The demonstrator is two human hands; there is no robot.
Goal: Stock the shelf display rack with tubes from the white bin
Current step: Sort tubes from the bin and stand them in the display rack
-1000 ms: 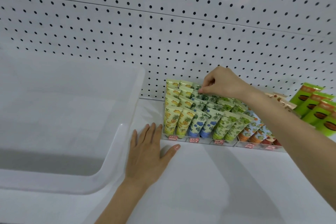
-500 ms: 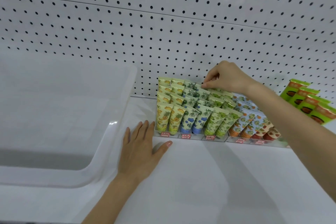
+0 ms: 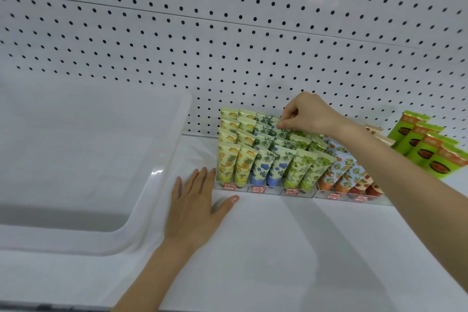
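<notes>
- White pegboard wall (image 3: 228, 33) fills the upper frame; white shelf (image 3: 291, 248) runs below it.
- White bin (image 3: 141, 210) sits on the shelf at left of frame.
- Clear display rack (image 3: 273, 191), centre, stands against the pegboard and holds rows of patterned tubes (image 3: 298, 167).
- Left hand (image 3: 195, 205) lies flat on the shelf, fingers straight, between bin and rack.
- Right hand (image 3: 309, 115) pinches the top of a floral tube (image 3: 281, 132) in the rack's back rows.
</notes>
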